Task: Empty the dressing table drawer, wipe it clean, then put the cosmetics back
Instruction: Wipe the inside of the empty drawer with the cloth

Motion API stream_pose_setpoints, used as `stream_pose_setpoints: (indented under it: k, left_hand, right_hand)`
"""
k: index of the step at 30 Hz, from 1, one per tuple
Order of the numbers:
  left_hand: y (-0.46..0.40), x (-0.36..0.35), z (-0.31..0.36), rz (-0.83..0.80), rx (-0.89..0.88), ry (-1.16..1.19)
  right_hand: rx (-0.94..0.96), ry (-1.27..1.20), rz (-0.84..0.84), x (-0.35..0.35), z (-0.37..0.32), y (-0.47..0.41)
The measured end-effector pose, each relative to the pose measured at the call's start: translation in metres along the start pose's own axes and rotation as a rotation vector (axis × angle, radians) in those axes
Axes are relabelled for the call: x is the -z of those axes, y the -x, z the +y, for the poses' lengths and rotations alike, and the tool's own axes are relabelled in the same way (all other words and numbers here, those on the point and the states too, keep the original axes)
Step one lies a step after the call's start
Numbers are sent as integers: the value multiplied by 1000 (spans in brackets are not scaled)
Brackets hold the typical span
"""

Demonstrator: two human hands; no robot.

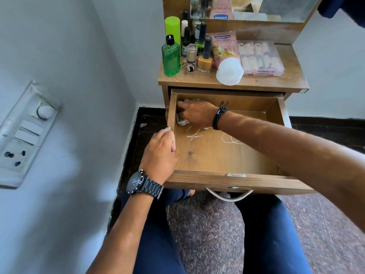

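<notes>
The wooden drawer (227, 155) of the dressing table stands pulled out, holding only a crumpled cloth (181, 121) and white smear marks (227, 138) on its floor. My right hand (194, 113) grips the cloth and presses it into the far left corner. My left hand (161, 150) curls its fingers over the drawer's left side wall. The cosmetics stand on the table top (276, 82): a green bottle (170, 56), several nail polish bottles (205, 56), a pink lotion tube (227, 56) and a clear case (260, 58).
A mirror (256, 8) rises behind the table top. The white wall at the left carries a switch panel (23, 135). The drawer's metal handle (229, 195) hangs just above my knees in blue trousers. Speckled floor lies below.
</notes>
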State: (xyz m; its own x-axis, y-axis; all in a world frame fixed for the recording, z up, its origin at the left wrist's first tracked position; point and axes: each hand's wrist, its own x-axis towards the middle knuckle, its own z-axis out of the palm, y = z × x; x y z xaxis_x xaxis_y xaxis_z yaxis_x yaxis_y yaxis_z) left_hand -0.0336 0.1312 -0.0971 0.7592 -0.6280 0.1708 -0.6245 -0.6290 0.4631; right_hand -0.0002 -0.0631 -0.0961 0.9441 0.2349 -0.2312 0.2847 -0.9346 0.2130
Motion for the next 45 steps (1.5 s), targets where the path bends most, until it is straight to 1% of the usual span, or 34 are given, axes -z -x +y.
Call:
stream_pose_setpoints:
  k: [4, 8, 10, 12, 14, 16, 18, 20, 25, 29, 30, 32, 38, 42, 45]
  left_hand:
    - [0, -1, -1, -5, -4, 0]
    - [0, 1, 0, -8, 4, 5]
    - [0, 2, 1, -8, 3, 9]
    - [-1, 3, 1, -4, 10, 20]
    - [-1, 3, 1, -5, 18, 28]
    - [-1, 3, 2, -8, 21, 23]
    - [-1, 2, 2, -4, 23, 18]
    - [-1, 2, 3, 6, 25, 8]
    - [-1, 2, 2, 12, 6, 6]
    - [-1, -1, 0, 11, -8, 20]
    - [-1, -1, -1, 11, -13, 23]
    - [-1, -2, -1, 8, -19, 29]
    - [-1, -1, 0, 1, -1, 26]
    - [-1, 3, 1, 1, 34, 47]
    - [-2, 5, 1, -2, 87, 125]
  right_hand:
    - [146, -10, 9, -1, -13, 11]
    - [258, -75, -49, -3, -29, 23]
    - [184, -210, -84, 5, -20, 26]
    - [35, -327, -92, 17, -2, 29]
    - [-101, -318, -54, 21, 13, 35]
    - [-203, -182, 29, 17, 16, 38]
    - [-259, -106, 127, 7, 10, 37]
    - [-280, -129, 181, 0, 4, 32]
    - [-353, -240, 65, -10, -17, 17]
    - [-188, -214, -54, -6, 1, 22]
    - [-181, -234, -73, -5, 7, 24]
    - [-197, -247, -68, -3, 9, 22]
    - [-218, -232, 3, 1, -23, 15]
    - [-113, -251, -30, 2, -32, 30]
    - [-11, -274, -71, -3, -43, 43]
